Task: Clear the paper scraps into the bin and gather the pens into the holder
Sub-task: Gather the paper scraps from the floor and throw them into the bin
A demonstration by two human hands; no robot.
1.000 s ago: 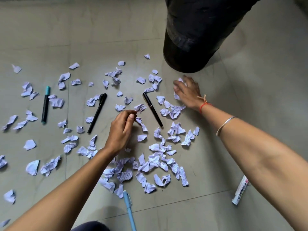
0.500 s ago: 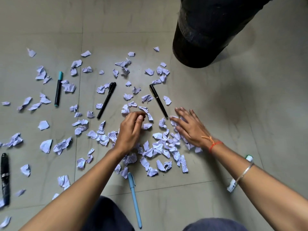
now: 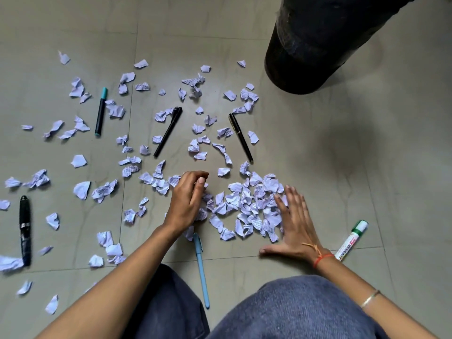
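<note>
Lilac torn paper scraps [image 3: 247,206] lay heaped on grey floor tiles [image 3: 342,167]; right hand [image 3: 294,226] pressed them with straight fingers; left hand [image 3: 187,200] curled over some, whether gripping any I cannot tell.

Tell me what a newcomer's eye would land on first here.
Torn pale-lilac paper scraps litter the grey tiled floor, heaped thickest between the left hand and flat right hand. A big black cylindrical bin looms top right, with assorted plastic pens scattered among the scraps.

Grey floor tiles [image 3: 367,167] lie beneath blue denim knees [image 3: 293,311]; a silver bangle [image 3: 370,298] circles one wrist.
</note>
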